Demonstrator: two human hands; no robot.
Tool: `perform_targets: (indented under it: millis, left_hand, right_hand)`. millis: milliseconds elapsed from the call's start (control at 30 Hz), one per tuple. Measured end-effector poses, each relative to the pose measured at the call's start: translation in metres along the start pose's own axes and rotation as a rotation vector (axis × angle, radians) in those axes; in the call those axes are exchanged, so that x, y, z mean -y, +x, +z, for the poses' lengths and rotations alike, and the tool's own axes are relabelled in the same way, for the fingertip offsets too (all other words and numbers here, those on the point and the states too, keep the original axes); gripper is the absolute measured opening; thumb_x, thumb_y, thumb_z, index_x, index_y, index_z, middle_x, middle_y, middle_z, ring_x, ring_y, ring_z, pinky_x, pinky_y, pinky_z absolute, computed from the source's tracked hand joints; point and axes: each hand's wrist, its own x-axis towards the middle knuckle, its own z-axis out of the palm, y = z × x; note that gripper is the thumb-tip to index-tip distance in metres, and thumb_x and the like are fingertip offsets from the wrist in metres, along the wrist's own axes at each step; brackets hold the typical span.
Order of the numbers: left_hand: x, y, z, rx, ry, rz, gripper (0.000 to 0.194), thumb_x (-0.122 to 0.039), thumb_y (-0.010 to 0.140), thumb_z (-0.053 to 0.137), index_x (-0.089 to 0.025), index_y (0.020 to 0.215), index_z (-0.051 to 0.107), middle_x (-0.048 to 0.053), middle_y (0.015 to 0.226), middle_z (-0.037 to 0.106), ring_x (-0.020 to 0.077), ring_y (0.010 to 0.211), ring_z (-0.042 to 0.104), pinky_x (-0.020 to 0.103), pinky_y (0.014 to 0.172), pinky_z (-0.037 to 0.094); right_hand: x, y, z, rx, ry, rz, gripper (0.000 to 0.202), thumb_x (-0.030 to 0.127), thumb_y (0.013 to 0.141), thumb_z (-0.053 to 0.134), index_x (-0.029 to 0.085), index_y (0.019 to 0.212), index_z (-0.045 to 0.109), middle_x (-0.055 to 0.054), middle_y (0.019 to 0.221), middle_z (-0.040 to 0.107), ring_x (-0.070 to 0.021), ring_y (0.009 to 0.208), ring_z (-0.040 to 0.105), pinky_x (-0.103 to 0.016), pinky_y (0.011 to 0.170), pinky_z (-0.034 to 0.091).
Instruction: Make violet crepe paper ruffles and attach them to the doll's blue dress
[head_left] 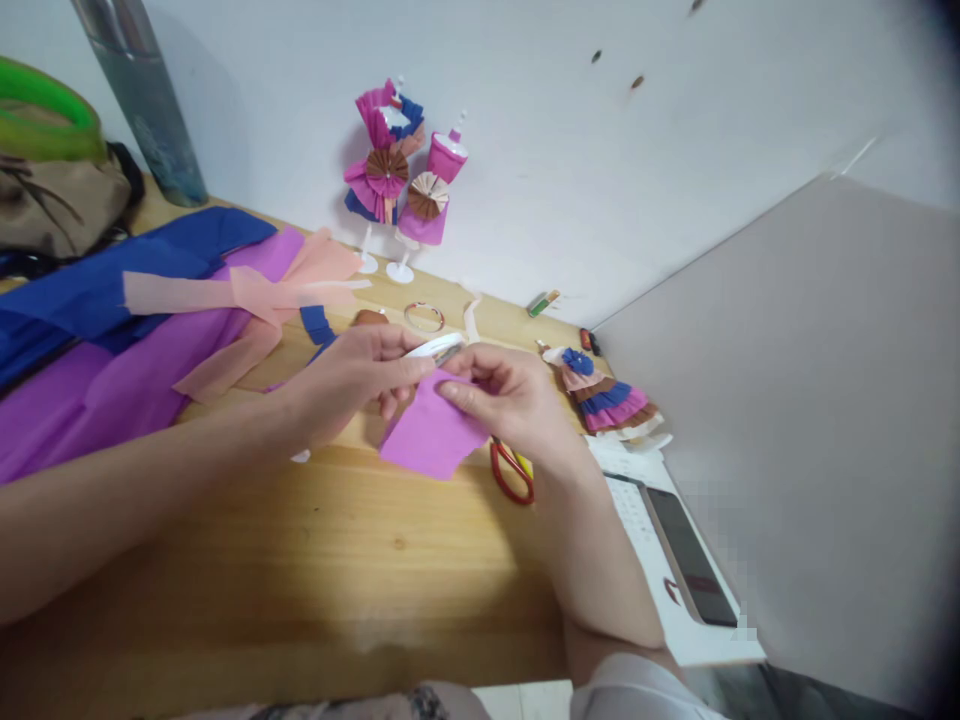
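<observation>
My left hand (pixel 360 375) pinches a white, rounded object (pixel 435 345) with a greyish part beneath it; it may be a roll of tape, but the fingers cover much of it. In my right hand (pixel 510 390), thumb and fingers grip a piece of purple crepe paper (pixel 435 430) by its upper edge, close against the white object. The paper hangs down over the wooden table (pixel 360 560). Red-handled scissors (pixel 512 472) lie just under my right hand, partly hidden by it.
Blue crepe paper (pixel 150 265), purple strips and peach strips (pixel 262 290) spread at left. Two small dressed forms (pixel 386 165) stand at the wall beside a bottle (pixel 154 110). A ruffled paper dress (pixel 607 395), a phone (pixel 690 555) and white sheets lie at right.
</observation>
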Motion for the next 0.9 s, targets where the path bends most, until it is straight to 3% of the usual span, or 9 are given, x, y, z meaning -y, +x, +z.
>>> perform_targets:
  millis: [167, 300, 533, 733, 900]
  left_hand:
    - [0.014, 0.011, -0.01, 0.001, -0.142, 0.048, 0.033, -0.044, 0.084, 0.064, -0.012, 0.079, 0.068, 0.003, 0.063, 0.058, 0.0101, 0.051, 0.051, 0.017, 0.039, 0.036]
    - [0.029, 0.021, -0.013, -0.023, -0.213, 0.019, 0.039, -0.05, 0.087, 0.062, -0.012, 0.093, 0.07, 0.011, 0.088, 0.07, 0.0108, 0.058, 0.054, 0.017, 0.041, 0.041]
    - [0.034, 0.02, -0.002, -0.03, -0.291, -0.086, 0.042, -0.051, 0.084, 0.067, -0.011, 0.099, 0.069, 0.013, 0.098, 0.069, 0.0112, 0.061, 0.054, 0.021, 0.046, 0.043]
    - [0.053, 0.017, 0.013, 0.055, -0.356, -0.158, 0.046, -0.056, 0.082, 0.068, -0.012, 0.096, 0.067, 0.01, 0.095, 0.064, 0.0144, 0.073, 0.054, 0.022, 0.053, 0.047]
    - [0.055, 0.017, 0.019, 0.158, -0.385, -0.253, 0.044, -0.058, 0.087, 0.059, -0.015, 0.089, 0.06, 0.003, 0.077, 0.053, 0.0136, 0.067, 0.05, 0.02, 0.05, 0.043]
  right_hand:
    - [0.008, -0.001, -0.018, -0.21, 0.186, -0.031, 0.025, 0.036, 0.068, 0.082, 0.021, 0.074, 0.062, 0.006, 0.054, 0.049, -0.0092, 0.045, 0.041, -0.022, 0.043, 0.03]
    - [0.009, -0.003, -0.031, -0.329, 0.372, -0.076, 0.029, 0.038, 0.06, 0.085, 0.025, 0.069, 0.06, 0.004, 0.055, 0.05, -0.0118, 0.046, 0.045, -0.025, 0.043, 0.034]
    - [-0.006, -0.006, -0.046, -0.39, 0.584, -0.124, 0.01, 0.036, 0.079, 0.069, 0.028, 0.078, 0.063, 0.002, 0.068, 0.057, -0.0162, 0.063, 0.059, -0.029, 0.053, 0.046]
    - [0.002, -0.003, -0.029, -0.31, 0.811, -0.126, 0.014, 0.024, 0.076, 0.069, 0.026, 0.074, 0.055, 0.006, 0.064, 0.056, -0.0116, 0.059, 0.057, -0.024, 0.058, 0.05]
    - [0.002, -0.003, -0.018, -0.04, 1.048, -0.082, 0.035, 0.027, 0.071, 0.077, 0.026, 0.067, 0.043, 0.01, 0.047, 0.033, -0.0101, 0.04, 0.031, -0.022, 0.039, 0.037]
